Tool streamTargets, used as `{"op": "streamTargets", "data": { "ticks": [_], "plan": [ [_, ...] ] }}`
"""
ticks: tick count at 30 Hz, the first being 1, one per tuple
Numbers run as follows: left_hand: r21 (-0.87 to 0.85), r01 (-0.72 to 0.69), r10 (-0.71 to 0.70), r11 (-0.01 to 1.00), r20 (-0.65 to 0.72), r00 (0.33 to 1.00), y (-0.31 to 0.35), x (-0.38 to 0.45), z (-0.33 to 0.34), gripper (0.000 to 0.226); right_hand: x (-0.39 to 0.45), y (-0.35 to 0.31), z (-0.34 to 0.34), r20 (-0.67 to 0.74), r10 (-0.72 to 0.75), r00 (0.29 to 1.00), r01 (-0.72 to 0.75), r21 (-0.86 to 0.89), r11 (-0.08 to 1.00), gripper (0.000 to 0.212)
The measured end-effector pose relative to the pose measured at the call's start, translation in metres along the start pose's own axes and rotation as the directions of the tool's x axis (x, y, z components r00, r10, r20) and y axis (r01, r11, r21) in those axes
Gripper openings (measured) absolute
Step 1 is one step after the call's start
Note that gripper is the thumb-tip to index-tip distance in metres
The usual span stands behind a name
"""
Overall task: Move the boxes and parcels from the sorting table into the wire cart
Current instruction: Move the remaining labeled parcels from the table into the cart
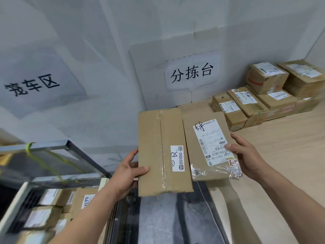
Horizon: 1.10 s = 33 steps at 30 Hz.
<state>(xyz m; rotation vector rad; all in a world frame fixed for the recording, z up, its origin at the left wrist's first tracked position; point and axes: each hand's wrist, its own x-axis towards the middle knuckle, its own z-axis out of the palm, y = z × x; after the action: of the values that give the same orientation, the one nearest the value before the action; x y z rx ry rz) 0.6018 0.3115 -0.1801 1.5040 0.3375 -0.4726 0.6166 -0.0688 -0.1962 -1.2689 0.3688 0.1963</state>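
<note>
Your left hand (pixel 125 175) grips the flat cardboard parcel (pixel 161 154) at its 8 o'clock corner, thumb on top. Your right hand (pixel 246 155) grips the labelled parcel (pixel 209 147) at its 3 o'clock edge, thumb on the shipping label. The 2 parcels sit side by side, edges touching, above the gap between cart and desk. At 8 o'clock, the wire cart (pixel 52 147) holds several boxes. At 2 o'clock, more stacked boxes (pixel 263 95) rest on the desk (pixel 281 147) against the wall.
</note>
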Motion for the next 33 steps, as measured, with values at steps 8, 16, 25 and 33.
{"op": "streamTargets", "data": {
  "ticks": [8, 16, 25, 33],
  "plan": [
    [-0.071, -0.118, 0.11, 0.99, -0.109, 0.988, -0.012, -0.079, -0.083, 0.076, -0.041, 0.009, 0.097, 0.12, -0.052, 0.991, 0.059, -0.052, 0.997, 0.056],
    [-0.116, -0.227, 0.19, 0.967, -0.262, 0.946, -0.032, -0.183, -0.18, 0.085, -0.091, 0.024, 0.206, 0.282, -0.083, 0.956, 0.104, -0.059, 0.993, 0.048],
    [-0.126, -0.341, 0.249, 0.932, -0.462, 0.851, -0.052, -0.291, -0.257, 0.094, -0.126, 0.032, 0.307, 0.484, -0.087, 0.87, 0.141, -0.077, 0.987, 0.055],
    [-0.147, -0.414, 0.229, 0.899, -0.648, 0.727, -0.075, -0.371, -0.296, 0.093, -0.122, 0.035, 0.393, 0.653, -0.023, 0.757, 0.103, -0.086, 0.991, 0.056]
  ]
}}
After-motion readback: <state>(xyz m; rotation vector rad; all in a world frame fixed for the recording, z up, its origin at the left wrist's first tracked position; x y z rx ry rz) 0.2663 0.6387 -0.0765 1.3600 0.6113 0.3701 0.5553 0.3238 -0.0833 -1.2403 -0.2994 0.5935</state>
